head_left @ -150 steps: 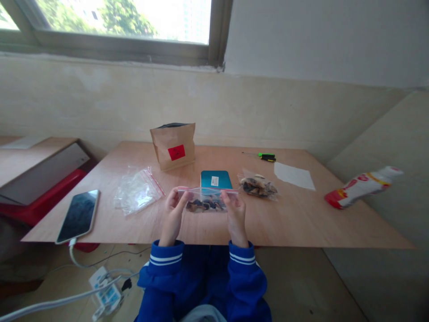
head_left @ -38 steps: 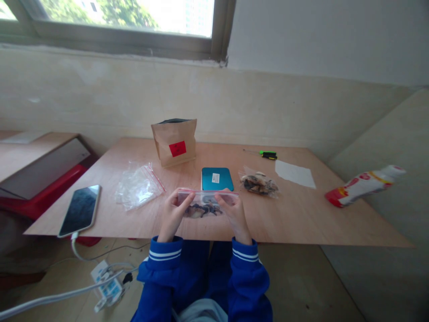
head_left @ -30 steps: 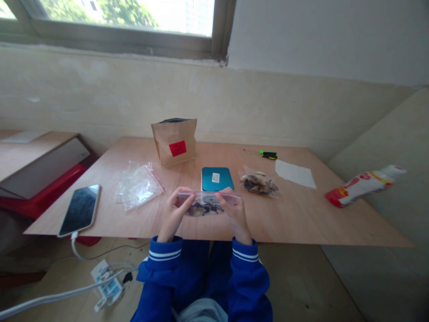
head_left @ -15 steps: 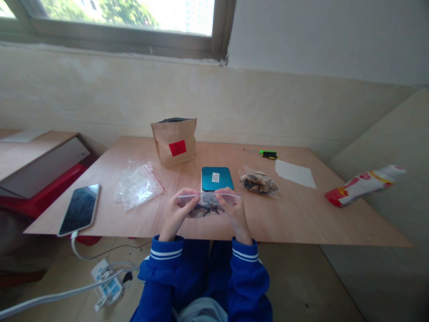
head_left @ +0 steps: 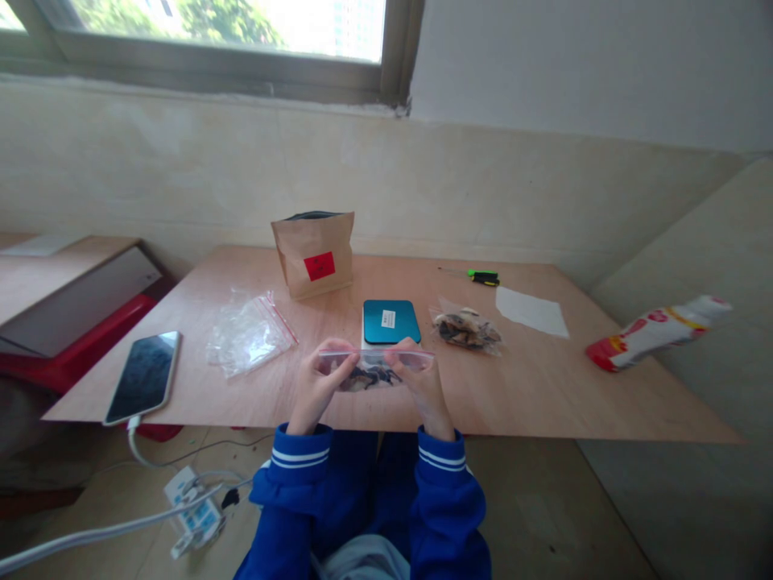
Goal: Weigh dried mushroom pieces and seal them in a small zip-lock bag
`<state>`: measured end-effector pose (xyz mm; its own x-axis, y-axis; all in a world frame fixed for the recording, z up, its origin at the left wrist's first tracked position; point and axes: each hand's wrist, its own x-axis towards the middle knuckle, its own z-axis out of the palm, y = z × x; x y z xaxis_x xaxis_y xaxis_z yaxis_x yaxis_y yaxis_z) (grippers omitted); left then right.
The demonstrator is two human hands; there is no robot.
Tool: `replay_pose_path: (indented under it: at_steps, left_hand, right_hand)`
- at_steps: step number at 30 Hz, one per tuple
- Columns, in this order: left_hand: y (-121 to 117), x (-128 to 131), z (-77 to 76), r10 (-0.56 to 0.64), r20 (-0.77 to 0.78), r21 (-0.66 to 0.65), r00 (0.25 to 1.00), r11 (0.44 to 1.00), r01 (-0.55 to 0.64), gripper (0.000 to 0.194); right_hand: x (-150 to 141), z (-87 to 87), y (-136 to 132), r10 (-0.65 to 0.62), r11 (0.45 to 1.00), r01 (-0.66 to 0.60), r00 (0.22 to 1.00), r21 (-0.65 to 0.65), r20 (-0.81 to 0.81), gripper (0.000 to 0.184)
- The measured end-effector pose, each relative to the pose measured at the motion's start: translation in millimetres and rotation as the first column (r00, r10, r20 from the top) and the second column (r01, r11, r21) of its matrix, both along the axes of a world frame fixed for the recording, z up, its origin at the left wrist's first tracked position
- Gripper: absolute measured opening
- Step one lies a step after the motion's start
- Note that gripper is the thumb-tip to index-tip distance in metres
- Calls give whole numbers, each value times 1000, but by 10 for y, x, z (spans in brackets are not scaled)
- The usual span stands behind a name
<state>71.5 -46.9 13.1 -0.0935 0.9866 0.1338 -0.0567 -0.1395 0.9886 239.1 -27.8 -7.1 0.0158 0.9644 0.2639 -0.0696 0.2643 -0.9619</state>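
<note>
A clear zip bag (head_left: 369, 377) with dark and pale dried pieces inside is held near the table's front edge. My left hand (head_left: 315, 385) pinches its red-lined top strip on the left, and my right hand (head_left: 423, 383) pinches the same strip further right. Both thumbs lie along the strip. Just beyond the bag is a small scale with a teal top (head_left: 390, 322). To its right rests another clear bag (head_left: 468, 329), filled with similar dried pieces.
A brown paper pouch (head_left: 315, 256) with a red label stands open-topped at the back. Flat clear zip bags (head_left: 250, 334) and a plugged-in phone (head_left: 143, 379) lie left. Screwdrivers (head_left: 483, 278), a white paper (head_left: 531, 312) and a white-red bottle (head_left: 655, 332) are right.
My right thumb and fingers have shifted very slightly left along the bag's top strip. Everything else looks the same.
</note>
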Motion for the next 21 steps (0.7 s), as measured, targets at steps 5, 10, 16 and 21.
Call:
replay_pose_path:
  at_steps: [5,10,16,21]
  left_hand:
    - [2,6,-28,48,-5,36,999,998,-48,26]
    - [-1,-6,-23,36,15,21,999,999,-36,27]
    - [2,-8,-22,-77,67,-8,995,997,77,29]
    - [9,17,-35,-55,38,-22,998,998,55,31]
  right_hand:
    - [-30,-6,-1,-49,994,46,999,98,19,11]
    - [-65,6,-14,-72,992,67,997,110,36,11]
    - [-76,-21,-14,-99,991,97,995,95,13,11]
    - [-92,24,-18,-52,997,51,999,51,13,15]
